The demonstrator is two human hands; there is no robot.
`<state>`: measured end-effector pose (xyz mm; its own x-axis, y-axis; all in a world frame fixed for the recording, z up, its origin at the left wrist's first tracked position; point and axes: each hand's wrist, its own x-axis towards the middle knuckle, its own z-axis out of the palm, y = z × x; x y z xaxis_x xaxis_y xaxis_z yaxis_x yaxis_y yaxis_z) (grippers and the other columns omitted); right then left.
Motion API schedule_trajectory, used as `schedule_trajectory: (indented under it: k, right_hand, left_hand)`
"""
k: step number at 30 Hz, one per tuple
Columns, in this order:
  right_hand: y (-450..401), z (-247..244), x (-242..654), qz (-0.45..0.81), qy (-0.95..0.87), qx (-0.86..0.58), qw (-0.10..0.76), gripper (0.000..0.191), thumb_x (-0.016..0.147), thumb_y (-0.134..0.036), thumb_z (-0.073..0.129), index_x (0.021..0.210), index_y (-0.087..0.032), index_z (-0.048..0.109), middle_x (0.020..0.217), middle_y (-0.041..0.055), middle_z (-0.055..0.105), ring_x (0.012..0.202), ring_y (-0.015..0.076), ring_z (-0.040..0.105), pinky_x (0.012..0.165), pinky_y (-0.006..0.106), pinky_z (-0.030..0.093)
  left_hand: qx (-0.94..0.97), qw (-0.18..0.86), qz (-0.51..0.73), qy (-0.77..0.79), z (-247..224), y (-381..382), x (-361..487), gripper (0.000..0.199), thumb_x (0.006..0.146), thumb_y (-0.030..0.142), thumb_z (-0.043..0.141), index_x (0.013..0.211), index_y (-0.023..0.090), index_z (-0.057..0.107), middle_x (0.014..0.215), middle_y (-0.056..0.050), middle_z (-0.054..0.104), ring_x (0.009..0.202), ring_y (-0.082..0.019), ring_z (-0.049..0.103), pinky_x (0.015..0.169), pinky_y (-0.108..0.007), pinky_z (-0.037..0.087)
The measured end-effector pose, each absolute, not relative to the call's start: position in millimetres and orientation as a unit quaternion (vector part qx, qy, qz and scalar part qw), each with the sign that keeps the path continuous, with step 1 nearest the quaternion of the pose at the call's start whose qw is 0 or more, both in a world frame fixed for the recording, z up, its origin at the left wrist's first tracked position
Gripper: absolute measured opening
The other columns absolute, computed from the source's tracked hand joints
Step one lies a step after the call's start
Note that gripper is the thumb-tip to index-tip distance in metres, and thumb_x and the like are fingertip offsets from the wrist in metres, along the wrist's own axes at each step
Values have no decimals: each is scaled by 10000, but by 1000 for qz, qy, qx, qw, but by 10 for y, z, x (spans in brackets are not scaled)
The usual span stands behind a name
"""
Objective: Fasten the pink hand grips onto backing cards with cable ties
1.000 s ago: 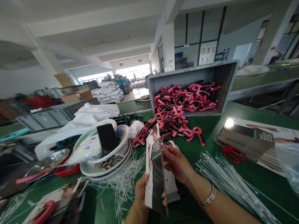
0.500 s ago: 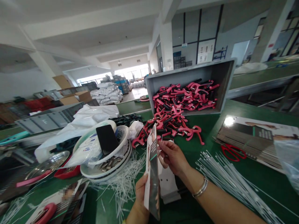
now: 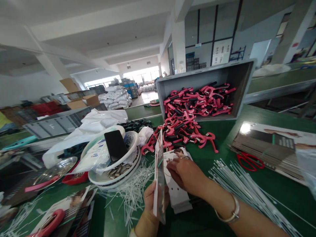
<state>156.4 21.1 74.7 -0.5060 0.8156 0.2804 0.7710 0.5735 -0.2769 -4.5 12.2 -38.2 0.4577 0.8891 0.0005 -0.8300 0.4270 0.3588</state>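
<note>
My left hand (image 3: pixel 151 205) at the bottom centre holds a folded printed card (image 3: pixel 159 177) upright, nearly edge-on. Its lower end meets a white card panel with punched holes (image 3: pixel 176 194), which may be part of the same card. My right hand (image 3: pixel 186 176) lies across the panel's upper part, fingers together, its thumb hidden. Just beyond the fingers spreads a heap of red-and-black hand grip exercisers (image 3: pixel 182 131), spilling from a tilted grey plastic crate (image 3: pixel 204 74).
White cable ties (image 3: pixel 247 187) lie loose on the green workbench (image 3: pixel 217 214), beside red scissors (image 3: pixel 250 161) and a stack of printed cards (image 3: pixel 261 148). At left, a pile of white dishes (image 3: pixel 92 164) holds metal parts and a black phone (image 3: pixel 115 145). A white plastic bag (image 3: pixel 103 117) lies behind.
My right hand has moved down and left, from the card's top edge onto the white panel. The folded card now stands more edge-on. The whole view has shifted slightly.
</note>
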Motion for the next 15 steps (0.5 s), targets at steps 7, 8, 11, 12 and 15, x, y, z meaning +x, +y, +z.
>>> schedule_trajectory:
  k: [7, 8, 11, 12, 15]
  right_hand:
    - [97, 824, 1459, 51, -883, -442, 150, 248, 826, -163, 440, 997, -183, 618, 893, 90, 640, 812, 206, 609, 637, 268, 413]
    - [95, 830, 1449, 53, -884, -441, 149, 273, 819, -160, 447, 1035, -192, 611, 890, 85, 641, 805, 206, 610, 629, 266, 412]
    - [101, 843, 1431, 64, -885, -440, 141, 315, 830, -176, 442, 1103, -211, 594, 871, 73, 647, 767, 198, 613, 603, 261, 406]
    - [106, 844, 1429, 64, -885, -439, 139, 318, 834, -182, 439, 1111, -213, 593, 867, 71, 648, 759, 198, 613, 594, 262, 404]
    - [121, 828, 1433, 56, -888, -434, 140, 303, 849, -205, 428, 1098, -220, 600, 853, 62, 643, 744, 201, 613, 571, 262, 396]
  left_hand:
    - [108, 812, 563, 109, -476, 137, -76, 221, 797, 192, 592, 980, 283, 675, 838, 22, 740, 320, 8, 352, 275, -59, 218]
    - [110, 810, 565, 114, -495, 139, -81, 208, 814, 206, 575, 976, 288, 678, 844, 20, 740, 315, 6, 346, 274, -63, 220]
    - [125, 813, 555, 129, -503, 134, -84, 180, 842, 259, 550, 958, 289, 685, 831, 10, 741, 321, -2, 354, 285, -72, 235]
    - [133, 813, 553, 129, -492, 131, -82, 172, 843, 272, 552, 950, 286, 686, 818, 10, 741, 321, 1, 349, 288, -69, 231]
    - [130, 813, 556, 117, -444, 123, -70, 146, 842, 271, 560, 914, 270, 687, 786, 20, 738, 307, 17, 323, 286, -48, 204]
